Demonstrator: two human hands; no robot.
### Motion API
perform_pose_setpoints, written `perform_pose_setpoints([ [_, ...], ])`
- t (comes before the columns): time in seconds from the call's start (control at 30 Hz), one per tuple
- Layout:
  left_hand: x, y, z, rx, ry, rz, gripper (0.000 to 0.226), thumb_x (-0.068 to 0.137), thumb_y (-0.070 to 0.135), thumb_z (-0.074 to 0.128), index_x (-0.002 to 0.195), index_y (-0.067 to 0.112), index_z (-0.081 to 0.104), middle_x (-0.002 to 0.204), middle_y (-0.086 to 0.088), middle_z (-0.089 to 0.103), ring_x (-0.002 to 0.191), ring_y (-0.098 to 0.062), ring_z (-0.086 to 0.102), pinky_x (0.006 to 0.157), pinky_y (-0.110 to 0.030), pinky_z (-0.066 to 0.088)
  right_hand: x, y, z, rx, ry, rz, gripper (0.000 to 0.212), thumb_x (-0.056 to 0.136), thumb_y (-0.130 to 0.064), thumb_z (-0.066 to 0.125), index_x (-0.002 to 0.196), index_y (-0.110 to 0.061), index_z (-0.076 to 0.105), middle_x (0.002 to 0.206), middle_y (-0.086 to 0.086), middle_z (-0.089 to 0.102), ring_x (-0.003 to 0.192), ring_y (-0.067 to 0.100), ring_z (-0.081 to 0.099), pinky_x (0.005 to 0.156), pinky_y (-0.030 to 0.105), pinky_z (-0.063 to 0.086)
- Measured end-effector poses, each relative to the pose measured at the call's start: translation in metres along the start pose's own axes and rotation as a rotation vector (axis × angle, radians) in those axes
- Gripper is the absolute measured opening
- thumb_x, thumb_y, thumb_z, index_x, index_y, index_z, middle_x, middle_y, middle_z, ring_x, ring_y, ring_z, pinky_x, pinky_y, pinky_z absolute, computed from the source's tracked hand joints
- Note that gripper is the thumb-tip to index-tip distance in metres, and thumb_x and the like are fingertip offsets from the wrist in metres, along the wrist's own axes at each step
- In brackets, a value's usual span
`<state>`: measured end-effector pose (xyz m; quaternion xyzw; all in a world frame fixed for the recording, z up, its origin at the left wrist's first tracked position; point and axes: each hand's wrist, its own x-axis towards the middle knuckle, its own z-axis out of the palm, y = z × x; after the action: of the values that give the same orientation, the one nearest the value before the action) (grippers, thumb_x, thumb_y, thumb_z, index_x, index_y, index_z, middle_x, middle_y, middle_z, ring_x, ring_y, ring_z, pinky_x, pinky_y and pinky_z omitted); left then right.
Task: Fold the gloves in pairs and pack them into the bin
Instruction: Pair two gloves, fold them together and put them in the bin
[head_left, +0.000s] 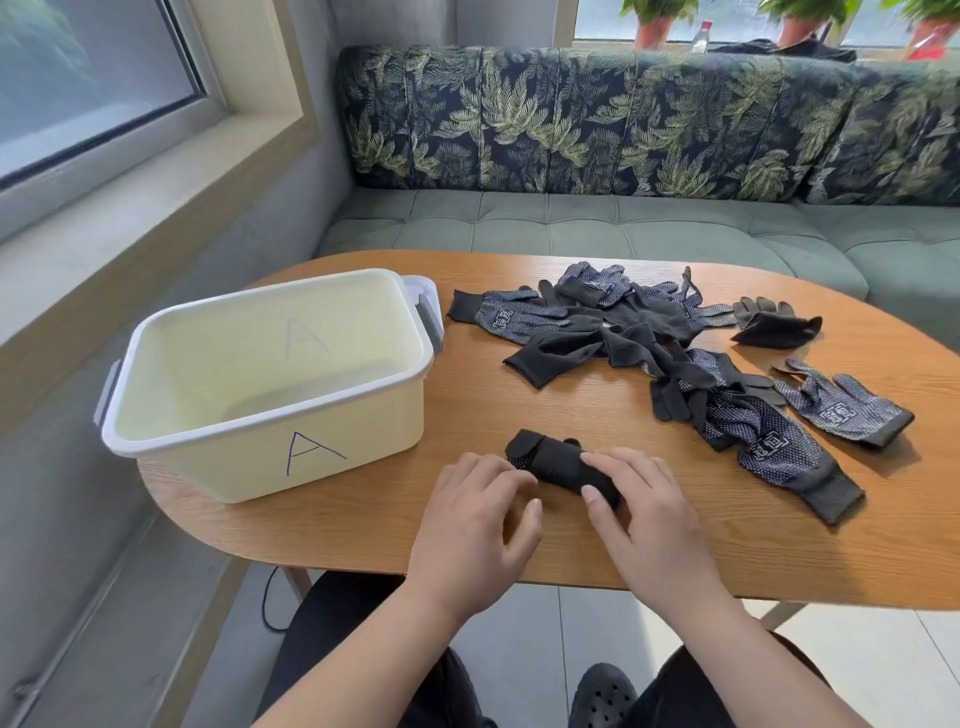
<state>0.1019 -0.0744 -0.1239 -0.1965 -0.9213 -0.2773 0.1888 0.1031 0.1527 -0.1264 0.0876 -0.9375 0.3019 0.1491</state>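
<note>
Gloves lie on the wooden table (857, 561), all of them outside the bin, and we record the items by size. The cream bin (234, 457) stands on the left part of the table, marked with a letter A on its front wall. A loose pile of gloves (649, 338), black and dotted blue, is spread over the far and right part of the table, well apart from the bin. One dotted glove (841, 405) lies flat just right of that pile. Our left hand (472, 525) holds the left end of the rolled pair (556, 460), fingers bent and close together. Our right hand (654, 514) pinches the right end between thumb and fingers. The rolled pair rests on the table near the bin's front corner.
</note>
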Motion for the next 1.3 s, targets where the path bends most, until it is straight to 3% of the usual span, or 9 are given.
perform_pose_setpoints([
  [0.13,0.004,0.0,0.002,0.044,-0.055,-0.054,0.025,0.106,0.041,0.054,0.11,0.026,0.074,0.101,0.017,0.061,0.1,-0.011,0.053,0.088,-0.035,0.044,-0.001,0.001,-0.006,0.108,0.07,0.002,0.015,0.102,-0.028,0.068,0.112,-0.033,0.078,0.105,-0.026,0.067,0.109,0.01,0.061,0.086,0.031,0.053],
  [0.27,0.015,0.003,-0.001,0.039,-0.18,-0.162,0.038,0.108,0.051,0.045,0.126,0.03,0.071,0.105,0.018,0.056,0.103,-0.009,0.048,0.093,-0.033,0.041,0.004,0.003,-0.009,0.146,0.029,0.033,0.029,0.1,-0.029,0.072,0.127,-0.04,0.073,0.122,-0.031,0.063,0.123,0.006,0.054,0.1,0.025,0.046],
  [0.43,0.039,0.019,-0.005,-0.133,-0.35,-0.385,0.046,0.107,0.054,0.049,0.139,0.026,0.065,0.117,0.011,0.057,0.114,-0.011,0.051,0.105,-0.033,0.044,0.007,0.005,-0.005,0.104,-0.038,0.029,0.029,0.099,-0.035,0.071,0.126,-0.044,0.072,0.125,-0.034,0.065,0.126,0.004,0.05,0.105,0.039,0.048],
  [0.6,0.059,0.041,-0.006,-0.215,-0.342,-0.563,0.038,0.098,0.051,0.065,0.123,0.023,0.067,0.113,0.008,0.07,0.105,-0.013,0.065,0.09,-0.028,0.054,0.009,0.005,-0.008,0.148,-0.053,0.064,0.032,0.094,-0.028,0.078,0.121,-0.044,0.073,0.12,-0.033,0.067,0.124,0.006,0.054,0.103,0.036,0.048],
  [0.8,0.067,0.048,-0.009,-0.447,-0.289,-0.776,0.031,0.091,0.028,0.078,0.116,0.023,0.062,0.1,0.014,0.068,0.093,0.001,0.063,0.075,-0.015,0.049,0.011,0.004,-0.014,0.265,-0.099,0.172,0.046,0.091,-0.025,0.083,0.128,-0.047,0.067,0.117,-0.03,0.069,0.122,0.001,0.057,0.101,0.024,0.045],
  [0.97,0.07,0.041,-0.022,-0.81,-0.222,-0.952,0.028,0.087,0.02,0.086,0.111,0.02,0.071,0.103,-0.001,0.078,0.095,-0.016,0.077,0.089,-0.038,0.065,0.028,0.002,-0.022,0.491,-0.213,0.373,0.046,0.096,-0.04,0.076,0.139,-0.041,0.058,0.129,-0.016,0.071,0.12,-0.001,0.064,0.109,0.032,0.047],
  [1.07,0.078,0.04,-0.045,-0.98,-0.186,-0.926,0.024,0.093,0.012,0.082,0.114,0.013,0.071,0.104,-0.008,0.079,0.095,-0.021,0.079,0.085,-0.034,0.066,0.044,-0.023,-0.039,0.717,-0.245,0.476,0.055,0.087,-0.056,0.068,0.137,-0.038,0.058,0.129,-0.005,0.075,0.115,0.001,0.07,0.1,0.027,0.053],
  [1.13,0.084,0.039,-0.061,-1.01,-0.165,-0.883,0.024,0.094,0.012,0.081,0.116,0.012,0.071,0.105,-0.009,0.079,0.094,-0.021,0.08,0.085,-0.033,0.066,0.054,-0.044,-0.046,0.899,-0.27,0.534,0.06,0.087,-0.055,0.067,0.141,-0.034,0.057,0.125,-0.004,0.077,0.115,0.011,0.074,0.098,0.036,0.059],
  [1.3,0.102,0.033,-0.096,-0.945,-0.074,-0.796,0.026,0.091,0.016,0.084,0.115,0.015,0.072,0.1,-0.007,0.081,0.092,-0.023,0.08,0.089,-0.043,0.066,0.083,-0.1,-0.053,1.114,-0.293,0.497,0.035,0.103,-0.02,0.066,0.138,-0.02,0.062,0.124,0.004,0.078,0.119,0.026,0.074,0.102,0.049,0.059],
])
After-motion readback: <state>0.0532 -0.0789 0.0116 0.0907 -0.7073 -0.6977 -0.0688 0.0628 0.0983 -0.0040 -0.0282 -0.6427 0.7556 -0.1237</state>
